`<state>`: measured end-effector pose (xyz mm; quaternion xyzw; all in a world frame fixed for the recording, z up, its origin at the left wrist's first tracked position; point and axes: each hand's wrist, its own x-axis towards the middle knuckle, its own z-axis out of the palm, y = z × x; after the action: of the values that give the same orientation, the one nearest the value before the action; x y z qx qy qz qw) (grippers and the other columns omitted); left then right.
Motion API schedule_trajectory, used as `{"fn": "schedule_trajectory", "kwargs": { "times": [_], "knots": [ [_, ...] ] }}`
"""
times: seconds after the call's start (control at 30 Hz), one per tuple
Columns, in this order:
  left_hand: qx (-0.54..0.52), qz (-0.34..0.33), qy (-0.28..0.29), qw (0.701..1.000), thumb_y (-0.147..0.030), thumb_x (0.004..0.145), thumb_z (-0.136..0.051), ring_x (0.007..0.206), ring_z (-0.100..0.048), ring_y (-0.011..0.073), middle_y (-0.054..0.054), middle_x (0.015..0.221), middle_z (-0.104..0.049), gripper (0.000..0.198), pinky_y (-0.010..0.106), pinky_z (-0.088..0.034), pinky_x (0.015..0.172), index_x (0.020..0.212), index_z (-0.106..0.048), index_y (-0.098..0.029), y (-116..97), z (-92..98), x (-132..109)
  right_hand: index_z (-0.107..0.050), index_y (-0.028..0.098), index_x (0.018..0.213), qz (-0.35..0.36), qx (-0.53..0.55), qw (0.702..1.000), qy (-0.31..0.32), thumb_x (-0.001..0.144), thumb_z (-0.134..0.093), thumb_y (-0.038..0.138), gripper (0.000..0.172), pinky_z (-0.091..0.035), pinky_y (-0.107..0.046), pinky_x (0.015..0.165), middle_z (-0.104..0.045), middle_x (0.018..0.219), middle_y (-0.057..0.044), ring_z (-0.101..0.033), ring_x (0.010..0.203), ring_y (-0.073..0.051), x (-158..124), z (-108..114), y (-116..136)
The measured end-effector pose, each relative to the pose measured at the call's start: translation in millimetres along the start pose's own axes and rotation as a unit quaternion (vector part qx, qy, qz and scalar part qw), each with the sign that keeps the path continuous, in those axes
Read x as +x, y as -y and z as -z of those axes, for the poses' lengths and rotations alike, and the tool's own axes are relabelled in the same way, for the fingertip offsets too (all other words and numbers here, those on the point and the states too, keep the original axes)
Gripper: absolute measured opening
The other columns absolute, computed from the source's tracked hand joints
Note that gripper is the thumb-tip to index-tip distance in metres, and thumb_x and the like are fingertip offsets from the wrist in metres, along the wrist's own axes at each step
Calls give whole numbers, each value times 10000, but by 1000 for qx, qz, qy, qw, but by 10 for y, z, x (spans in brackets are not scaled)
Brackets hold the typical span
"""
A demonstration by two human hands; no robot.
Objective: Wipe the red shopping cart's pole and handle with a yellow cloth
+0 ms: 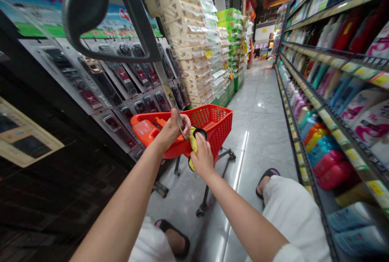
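Bare forearms, white trousers [291, 213] and black open-toed sandals [267, 175] on both feet.

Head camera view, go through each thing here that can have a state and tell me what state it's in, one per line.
Left hand: closed around the metal shaft of the cart handle.
Right hand: closed on a yellow and black item.
Red cart: upright on the tiled floor, an orange item lying inside.
Cart handle: raised high, its dark grip loop free.
Right shelves: stocked with bottles.
Tissue packs: stacked tall.
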<state>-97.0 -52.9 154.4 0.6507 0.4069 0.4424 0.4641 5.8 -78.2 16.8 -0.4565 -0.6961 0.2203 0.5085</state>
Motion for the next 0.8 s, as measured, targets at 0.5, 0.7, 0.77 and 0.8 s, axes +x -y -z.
{"fn": "schedule_trajectory", "kwargs": {
  "times": [0.5,0.7,0.77,0.8],
  "knots": [
    [-16,7,49,999,-890,639,-356,457,-480,118,-29,414,-404,732,238,-442,517,537,-510,-182,-81,-13,42,-297,123,1450,-167,15,980,-105,742,-454,123,725,-318,-471,1094,-319,1480,-176,-304,1375,-313,-347,-620,-47],
    [-1,6,47,999,-874,674,-337,439,-423,102,-30,419,-399,724,240,-406,508,532,-494,-181,-126,-67,26,-420,153,1371,-221,28,973,-67,697,-416,78,678,-307,-451,1103,-378,1457,-159,-369,1344,-266,-963,-959,-1020],
    [0,7,40,999,-876,677,-329,443,-429,104,-32,415,-387,726,248,-412,520,532,-493,-184,-126,-75,22,-443,168,1350,-227,51,970,-75,680,-397,80,676,-345,-401,1078,-479,1369,-136,-426,1298,-226,-952,-926,-1261],
    [-1,9,38,999,-877,677,-328,441,-427,104,-33,413,-381,726,253,-415,525,531,-494,-186,-124,-79,19,-457,173,1333,-236,59,967,-77,674,-387,82,670,-379,-374,1044,-540,1292,-121,-476,1242,-210,-894,-878,-1358]
  ]
}}
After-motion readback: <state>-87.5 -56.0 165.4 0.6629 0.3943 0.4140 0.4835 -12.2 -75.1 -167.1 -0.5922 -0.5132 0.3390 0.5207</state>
